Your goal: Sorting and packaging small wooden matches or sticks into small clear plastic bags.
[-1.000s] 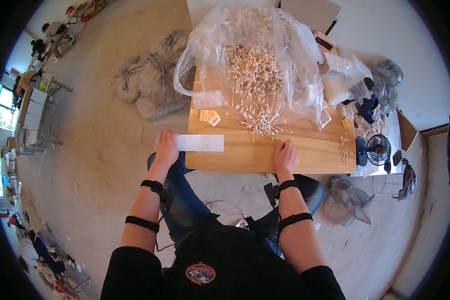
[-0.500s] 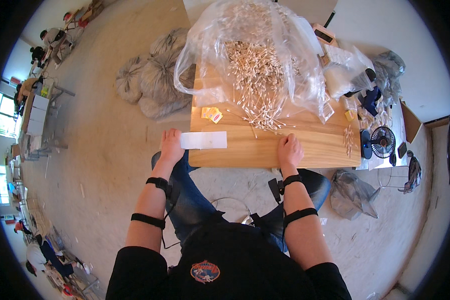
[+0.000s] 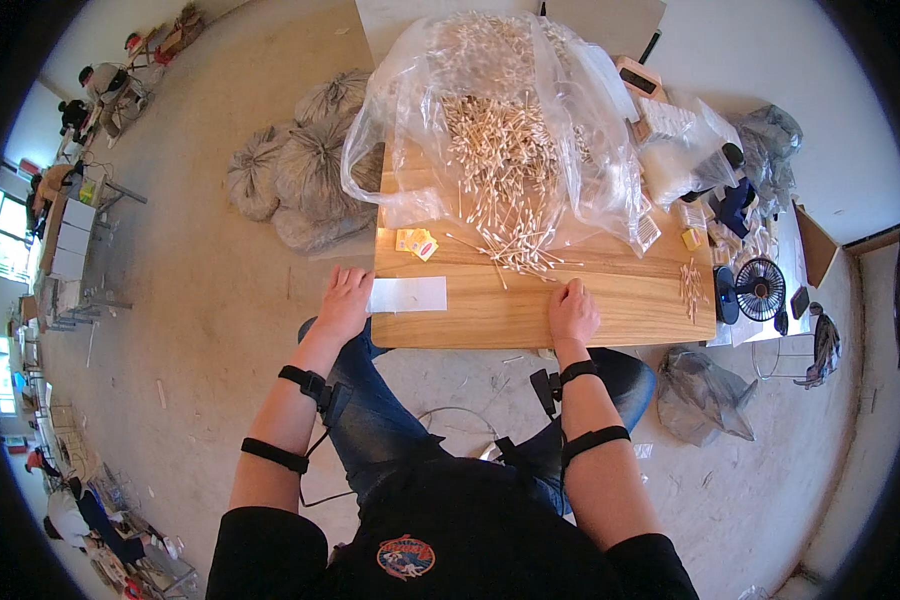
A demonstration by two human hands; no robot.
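Compared with half a second ago, the left fingers (image 3: 351, 279) are stretching out more and covering a little more of the white strip (image 3: 410, 294), so a shorter length of it is showing; the right fingers (image 3: 574, 293) are staying curled by the front edge of the desk (image 3: 620, 305). The left fingers are lying partly spread at the strip's left end; whether they are pinching it or only resting there, I cannot tell. The strip is lying flat, reaching to the right of them. The right fingers are clenching into a loose fist, and whether they are hiding anything, I cannot tell. Just ahead of the left fingers, beyond the strip, yellow packets (image 3: 416, 243) are overlapping. Ahead of the right fingers and slightly left, a heap of cotton swabs (image 3: 510, 170) is spilling toward them from a transparent bag (image 3: 560, 110). Well to their right, a small bunch of swabs (image 3: 692, 288) is lying near the desk's side edge, and farther that way a dark fan (image 3: 760, 288) is standing. Beyond the left fingers, grey sacks (image 3: 315, 175) are slumping on the floor (image 3: 190, 330)
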